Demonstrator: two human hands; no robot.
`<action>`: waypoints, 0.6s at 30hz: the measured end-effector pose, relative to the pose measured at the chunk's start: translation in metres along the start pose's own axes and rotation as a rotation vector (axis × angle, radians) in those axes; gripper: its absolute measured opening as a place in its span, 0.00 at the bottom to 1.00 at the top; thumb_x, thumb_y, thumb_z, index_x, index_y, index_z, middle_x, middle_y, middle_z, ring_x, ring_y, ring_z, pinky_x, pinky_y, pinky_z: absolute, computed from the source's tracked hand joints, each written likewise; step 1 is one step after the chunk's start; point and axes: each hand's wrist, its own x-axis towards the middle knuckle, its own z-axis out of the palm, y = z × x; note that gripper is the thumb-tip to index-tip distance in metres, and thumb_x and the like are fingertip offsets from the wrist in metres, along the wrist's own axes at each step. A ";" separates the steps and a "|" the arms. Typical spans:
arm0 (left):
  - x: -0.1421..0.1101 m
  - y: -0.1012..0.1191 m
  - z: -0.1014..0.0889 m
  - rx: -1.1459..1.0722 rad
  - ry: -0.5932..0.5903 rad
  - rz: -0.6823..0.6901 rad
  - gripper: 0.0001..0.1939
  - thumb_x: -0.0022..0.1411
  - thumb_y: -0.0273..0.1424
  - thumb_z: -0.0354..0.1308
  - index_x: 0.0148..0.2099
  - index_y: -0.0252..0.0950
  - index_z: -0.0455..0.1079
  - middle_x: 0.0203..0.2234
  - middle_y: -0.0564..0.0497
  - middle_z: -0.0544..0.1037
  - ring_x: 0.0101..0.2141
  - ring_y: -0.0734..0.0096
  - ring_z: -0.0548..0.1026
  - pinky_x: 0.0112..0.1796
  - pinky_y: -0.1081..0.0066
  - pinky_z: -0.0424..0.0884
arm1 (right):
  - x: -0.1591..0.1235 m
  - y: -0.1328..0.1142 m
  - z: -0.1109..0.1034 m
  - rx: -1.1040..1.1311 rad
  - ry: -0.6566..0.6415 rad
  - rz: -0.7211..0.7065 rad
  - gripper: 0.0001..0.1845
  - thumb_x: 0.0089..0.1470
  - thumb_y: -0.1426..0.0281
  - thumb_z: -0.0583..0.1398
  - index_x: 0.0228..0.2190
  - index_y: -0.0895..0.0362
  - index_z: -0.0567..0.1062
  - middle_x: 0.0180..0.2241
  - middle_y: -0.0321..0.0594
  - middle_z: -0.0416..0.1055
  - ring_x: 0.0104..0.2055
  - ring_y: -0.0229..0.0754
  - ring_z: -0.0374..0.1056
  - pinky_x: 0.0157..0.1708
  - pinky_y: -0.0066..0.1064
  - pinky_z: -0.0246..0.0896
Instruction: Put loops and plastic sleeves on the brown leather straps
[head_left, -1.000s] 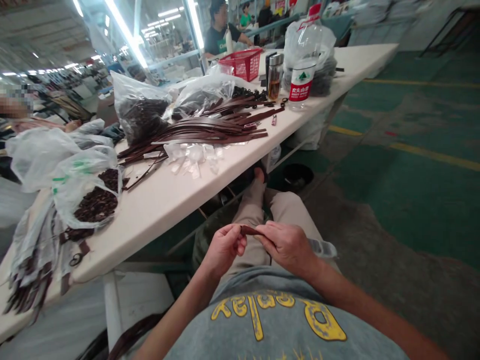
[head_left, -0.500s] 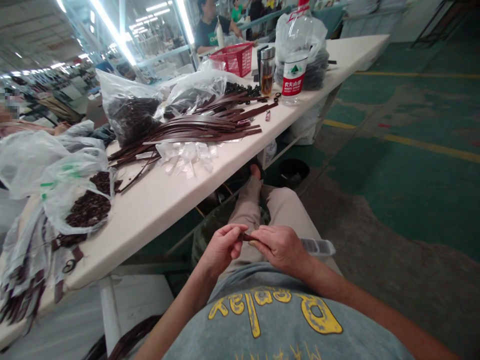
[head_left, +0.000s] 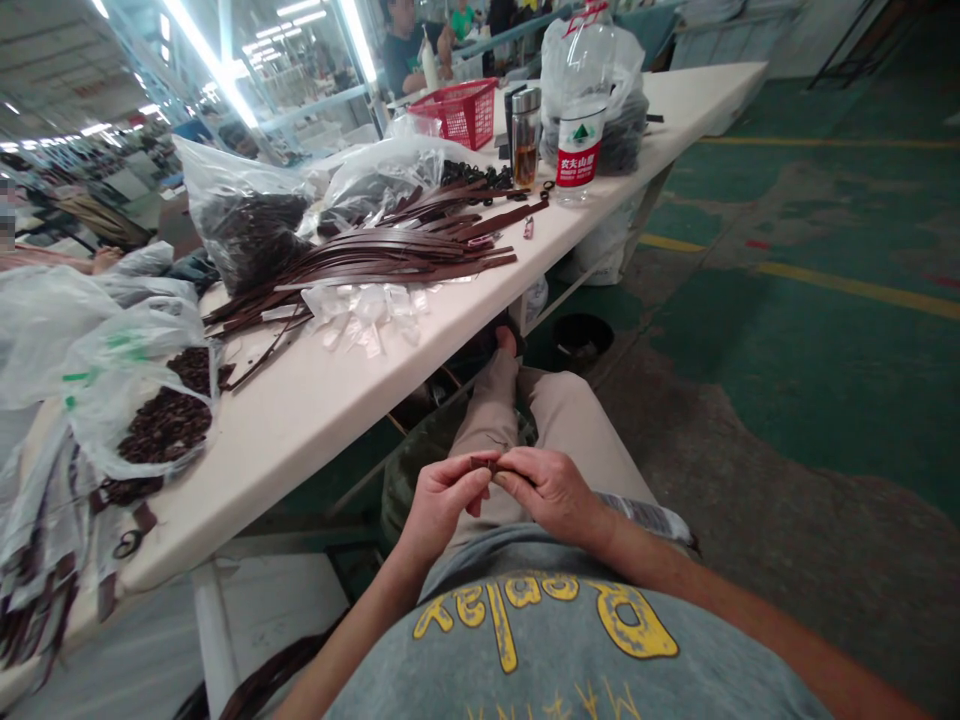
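Observation:
Above my lap, my left hand (head_left: 444, 497) pinches the end of a dark brown strap (head_left: 484, 464) between thumb and fingers. Close beside it, my right hand (head_left: 553, 492) is closed around the same strap, its fingertips nearly meeting the left ones. Only a short piece of strap shows between the hands; the rest is hidden by my fingers. Past my right wrist a clear plastic sleeve (head_left: 646, 517) sticks out over my thigh, with something dark in it. Whether it belongs to the strap I cannot tell.
On the white table (head_left: 315, 425) lie many brown straps (head_left: 420, 250), clear plastic pieces (head_left: 367, 315) and a bag of small brown parts (head_left: 169, 420). Farther back stand a tea flask (head_left: 526, 140), a large water bottle (head_left: 579, 150) and a red basket (head_left: 469, 115). A co-worker (head_left: 409, 55) sits beyond.
My hands have drawn closer together on the strap, leaving less of it showing. The plastic sleeve past my right wrist has shifted outward and now shows something dark. The view has shifted slightly.

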 end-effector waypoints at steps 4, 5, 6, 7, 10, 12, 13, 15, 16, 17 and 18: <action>-0.001 -0.002 -0.002 0.024 0.093 0.061 0.14 0.56 0.38 0.64 0.39 0.34 0.81 0.19 0.54 0.72 0.20 0.77 0.65 0.25 0.73 0.63 | -0.002 0.001 -0.002 -0.058 -0.077 0.006 0.12 0.64 0.64 0.55 0.39 0.55 0.76 0.33 0.38 0.78 0.34 0.37 0.72 0.35 0.27 0.64; -0.002 -0.003 -0.003 0.023 0.108 0.065 0.14 0.57 0.38 0.64 0.39 0.34 0.81 0.19 0.53 0.72 0.21 0.77 0.65 0.26 0.74 0.63 | -0.003 0.001 -0.003 -0.079 -0.097 0.016 0.12 0.64 0.64 0.54 0.40 0.55 0.76 0.34 0.38 0.78 0.34 0.37 0.72 0.35 0.27 0.63; -0.002 -0.004 -0.005 0.021 0.118 0.066 0.14 0.57 0.38 0.63 0.40 0.34 0.80 0.20 0.53 0.73 0.21 0.77 0.65 0.26 0.74 0.63 | -0.004 0.001 -0.004 -0.106 -0.115 0.029 0.12 0.64 0.64 0.55 0.40 0.56 0.75 0.34 0.38 0.78 0.34 0.37 0.72 0.34 0.28 0.62; -0.002 -0.005 -0.007 0.019 0.124 0.065 0.14 0.57 0.38 0.63 0.40 0.34 0.80 0.20 0.53 0.73 0.21 0.77 0.65 0.27 0.74 0.63 | -0.006 0.001 -0.004 -0.143 -0.132 0.044 0.11 0.64 0.64 0.55 0.39 0.56 0.75 0.34 0.38 0.78 0.34 0.37 0.72 0.33 0.28 0.61; -0.002 -0.006 -0.012 0.007 0.127 0.058 0.14 0.57 0.38 0.64 0.40 0.33 0.80 0.20 0.53 0.73 0.21 0.78 0.66 0.27 0.75 0.63 | -0.011 0.003 -0.003 -0.268 -0.174 0.051 0.12 0.64 0.63 0.54 0.37 0.56 0.74 0.31 0.38 0.77 0.31 0.38 0.70 0.30 0.29 0.57; -0.002 -0.005 -0.012 0.002 0.125 0.051 0.14 0.57 0.38 0.64 0.40 0.34 0.80 0.20 0.53 0.73 0.21 0.78 0.65 0.26 0.75 0.63 | -0.013 0.006 0.000 -0.325 -0.176 0.029 0.14 0.65 0.63 0.53 0.34 0.56 0.73 0.30 0.38 0.77 0.30 0.38 0.70 0.29 0.29 0.55; -0.002 -0.005 -0.011 0.001 0.123 0.046 0.13 0.56 0.38 0.64 0.40 0.34 0.81 0.20 0.53 0.72 0.21 0.78 0.65 0.26 0.74 0.63 | -0.013 0.007 0.002 -0.342 -0.170 0.019 0.15 0.65 0.63 0.52 0.33 0.56 0.73 0.29 0.38 0.76 0.30 0.39 0.70 0.28 0.30 0.54; -0.002 -0.004 -0.007 0.005 0.111 0.026 0.13 0.55 0.36 0.65 0.40 0.34 0.81 0.19 0.54 0.73 0.20 0.78 0.65 0.26 0.74 0.63 | -0.013 0.010 0.005 -0.352 -0.160 0.004 0.16 0.66 0.63 0.51 0.32 0.57 0.72 0.28 0.39 0.76 0.28 0.39 0.70 0.27 0.30 0.54; -0.003 -0.005 -0.005 0.010 0.103 0.011 0.13 0.54 0.36 0.66 0.40 0.34 0.81 0.19 0.54 0.73 0.20 0.78 0.65 0.26 0.74 0.63 | -0.013 0.011 0.007 -0.348 -0.161 -0.003 0.17 0.66 0.63 0.50 0.32 0.57 0.73 0.28 0.39 0.76 0.29 0.39 0.70 0.28 0.30 0.54; -0.003 -0.005 -0.002 0.015 0.094 -0.005 0.14 0.53 0.36 0.66 0.40 0.34 0.81 0.18 0.53 0.73 0.20 0.77 0.65 0.25 0.74 0.63 | -0.012 0.011 0.008 -0.339 -0.163 -0.008 0.17 0.66 0.63 0.50 0.32 0.57 0.73 0.29 0.40 0.77 0.29 0.39 0.70 0.28 0.30 0.55; -0.003 -0.006 0.000 0.020 0.086 -0.015 0.14 0.52 0.36 0.67 0.40 0.33 0.81 0.18 0.53 0.73 0.19 0.77 0.65 0.24 0.74 0.62 | -0.011 0.011 0.008 -0.323 -0.167 -0.011 0.16 0.66 0.63 0.50 0.33 0.57 0.73 0.30 0.40 0.77 0.30 0.39 0.71 0.29 0.29 0.56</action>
